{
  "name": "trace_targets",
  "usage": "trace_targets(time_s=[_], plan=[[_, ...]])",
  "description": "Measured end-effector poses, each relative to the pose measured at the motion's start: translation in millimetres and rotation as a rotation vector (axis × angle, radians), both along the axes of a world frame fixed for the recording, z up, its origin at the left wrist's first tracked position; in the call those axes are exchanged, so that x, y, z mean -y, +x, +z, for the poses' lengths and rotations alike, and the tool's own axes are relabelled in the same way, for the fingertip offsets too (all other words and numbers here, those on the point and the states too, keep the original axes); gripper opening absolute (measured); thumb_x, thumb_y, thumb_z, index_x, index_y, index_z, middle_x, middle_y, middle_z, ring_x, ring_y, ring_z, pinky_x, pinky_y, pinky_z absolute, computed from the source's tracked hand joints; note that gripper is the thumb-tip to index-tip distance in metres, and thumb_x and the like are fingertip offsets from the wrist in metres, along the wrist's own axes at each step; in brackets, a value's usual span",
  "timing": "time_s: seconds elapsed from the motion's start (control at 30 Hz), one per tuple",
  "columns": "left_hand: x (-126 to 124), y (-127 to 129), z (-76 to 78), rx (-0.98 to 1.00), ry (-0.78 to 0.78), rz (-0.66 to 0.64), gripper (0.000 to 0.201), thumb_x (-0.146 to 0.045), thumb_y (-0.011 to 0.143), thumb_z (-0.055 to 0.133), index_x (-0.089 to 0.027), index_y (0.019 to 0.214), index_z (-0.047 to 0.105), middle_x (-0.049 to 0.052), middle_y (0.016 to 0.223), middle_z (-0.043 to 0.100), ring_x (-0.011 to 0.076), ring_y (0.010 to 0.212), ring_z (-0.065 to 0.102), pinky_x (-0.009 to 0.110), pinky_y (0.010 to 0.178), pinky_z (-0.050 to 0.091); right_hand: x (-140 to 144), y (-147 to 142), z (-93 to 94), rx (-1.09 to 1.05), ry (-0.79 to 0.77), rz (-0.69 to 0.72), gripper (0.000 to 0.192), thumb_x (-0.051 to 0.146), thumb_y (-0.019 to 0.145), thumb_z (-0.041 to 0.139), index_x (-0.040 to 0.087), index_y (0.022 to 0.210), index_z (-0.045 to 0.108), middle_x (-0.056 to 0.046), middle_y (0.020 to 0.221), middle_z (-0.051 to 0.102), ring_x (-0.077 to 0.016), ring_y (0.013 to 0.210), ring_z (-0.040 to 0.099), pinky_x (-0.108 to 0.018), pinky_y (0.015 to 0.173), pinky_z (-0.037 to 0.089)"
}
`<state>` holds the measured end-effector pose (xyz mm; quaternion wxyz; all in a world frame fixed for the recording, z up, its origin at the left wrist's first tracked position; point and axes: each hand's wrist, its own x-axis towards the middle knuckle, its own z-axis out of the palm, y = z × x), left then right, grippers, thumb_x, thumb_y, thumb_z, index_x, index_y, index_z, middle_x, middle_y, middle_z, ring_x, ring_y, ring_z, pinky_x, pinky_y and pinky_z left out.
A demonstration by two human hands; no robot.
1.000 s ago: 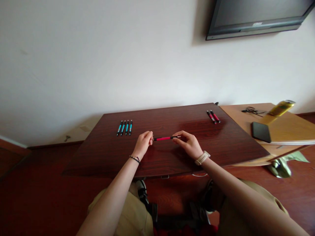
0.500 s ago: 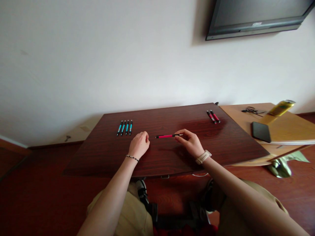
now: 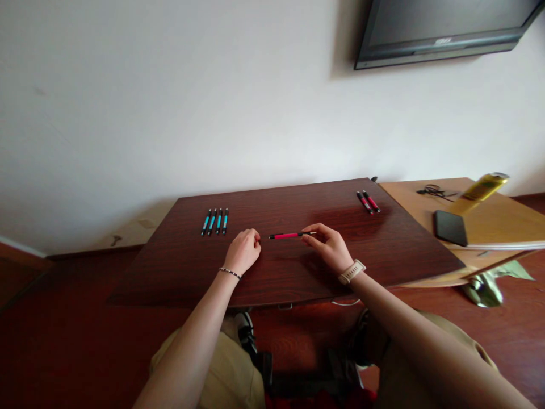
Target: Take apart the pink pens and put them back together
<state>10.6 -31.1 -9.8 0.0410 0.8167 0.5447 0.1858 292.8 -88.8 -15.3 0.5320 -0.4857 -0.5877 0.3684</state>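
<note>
My right hand [image 3: 327, 246] pinches the black end of a red pen [image 3: 287, 235] that lies level just above the dark wooden table [image 3: 383, 250]. My left hand [image 3: 243, 250] rests loosely curled on the table just left of the pen's other tip, not touching it. Several blue pens [image 3: 215, 221] lie side by side at the back left. Two red pens [image 3: 368, 201] lie together at the back right corner.
A lighter wooden table [image 3: 502, 221] adjoins on the right with a black phone [image 3: 450, 228], a yellow can [image 3: 481, 187] and a tangled cable [image 3: 434, 191]. A dark screen [image 3: 443, 28] hangs on the white wall. My knees sit below the table's front edge.
My left hand let go of the red pen's left end and settled curled on the table. My right hand kept the pen and shifted it slightly to the right.
</note>
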Motion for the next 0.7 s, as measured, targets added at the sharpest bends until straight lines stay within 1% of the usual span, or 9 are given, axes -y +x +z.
trace_targets(time_s=[0.33, 0.47, 0.53, 0.6, 0.7], plan=[[0.2, -1.9, -1.4, 0.026, -0.031, -0.007, 0.016, -0.008, 0.086, 0.057, -0.021, 0.094, 0.063, 0.006, 0.093, 0.069, 0.0232, 0.092, 0.065, 0.036, 0.086, 0.052, -0.3, 0.4, -0.6, -0.023, -0.011, 0.017, 0.029, 0.046, 0.088, 0.076, 0.023, 0.104, 0.074, -0.006, 0.091, 0.078, -0.0234, 0.081, 0.073, -0.035, 0.076, 0.057], [2.4, -0.3, 1.2, 0.06, -0.004, -0.007, 0.019, -0.009, 0.086, 0.058, -0.021, 0.1, 0.063, 0.005, 0.094, 0.066, 0.0227, 0.092, 0.065, 0.035, 0.087, 0.053, -0.6, 0.9, -0.7, -0.016, -0.017, 0.012, 0.03, 0.048, 0.087, 0.076, 0.023, 0.104, 0.074, -0.006, 0.091, 0.078, -0.0238, 0.082, 0.073, -0.036, 0.076, 0.058], [5.2, 2.6, 5.4, 0.125, 0.039, -0.043, 0.022, -0.01, 0.089, 0.058, -0.021, 0.107, 0.062, 0.006, 0.099, 0.066, 0.0227, 0.096, 0.065, 0.036, 0.09, 0.053, -0.8, 0.8, -0.3, -0.02, -0.023, 0.01, 0.03, 0.048, 0.087, 0.076, 0.023, 0.104, 0.074, -0.006, 0.091, 0.078, -0.024, 0.082, 0.073, -0.036, 0.077, 0.058], [8.8, 6.9, 10.9, 0.219, 0.056, -0.126, 0.025, -0.013, 0.092, 0.057, -0.022, 0.115, 0.061, 0.007, 0.107, 0.066, 0.022, 0.101, 0.065, 0.036, 0.093, 0.053, -1.1, 0.3, 0.0, -0.036, -0.034, 0.011, 0.031, 0.049, 0.086, 0.077, 0.023, 0.103, 0.074, -0.006, 0.091, 0.077, -0.0239, 0.081, 0.073, -0.036, 0.076, 0.058], [13.9, 14.1, 18.2, 0.338, 0.011, -0.254, 0.021, -0.021, 0.098, 0.058, -0.023, 0.118, 0.062, 0.007, 0.111, 0.067, 0.0206, 0.101, 0.066, 0.035, 0.092, 0.054, -1.8, -1.0, -0.3, -0.079, -0.055, 0.023, 0.034, 0.051, 0.084, 0.079, 0.023, 0.102, 0.073, -0.006, 0.089, 0.076, -0.0233, 0.08, 0.071, -0.035, 0.075, 0.057]])
